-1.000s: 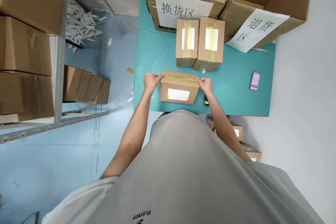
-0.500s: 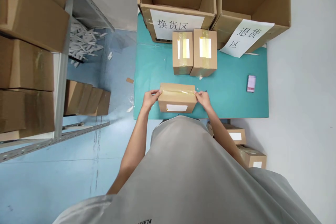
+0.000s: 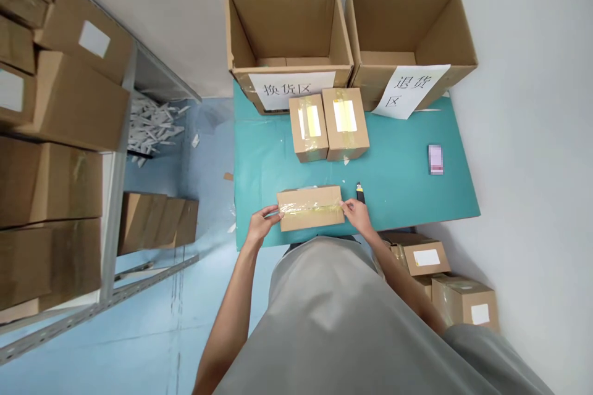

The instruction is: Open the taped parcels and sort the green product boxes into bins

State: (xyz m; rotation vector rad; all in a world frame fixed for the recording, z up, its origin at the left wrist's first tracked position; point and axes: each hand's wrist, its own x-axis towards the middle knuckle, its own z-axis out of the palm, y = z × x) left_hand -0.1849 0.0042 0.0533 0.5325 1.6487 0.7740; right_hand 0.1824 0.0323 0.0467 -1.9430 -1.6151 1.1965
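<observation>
A small brown cardboard box lies near the front edge of the teal table, with yellowish tape running along its top. My left hand grips the box's left end, fingers curled on it. My right hand holds the right end the same way. A small dark cutter lies on the table just behind my right hand.
Two taped small boxes stand side by side further back. Behind them are two large empty cartons with paper signs. A phone lies at the table's right. Shelving with boxes is left; more small boxes sit on the floor right.
The box has been turned so its taped face is up and the white label is out of sight. Both hands stayed on its ends. The camera tilted up, showing more of the far cartons.
</observation>
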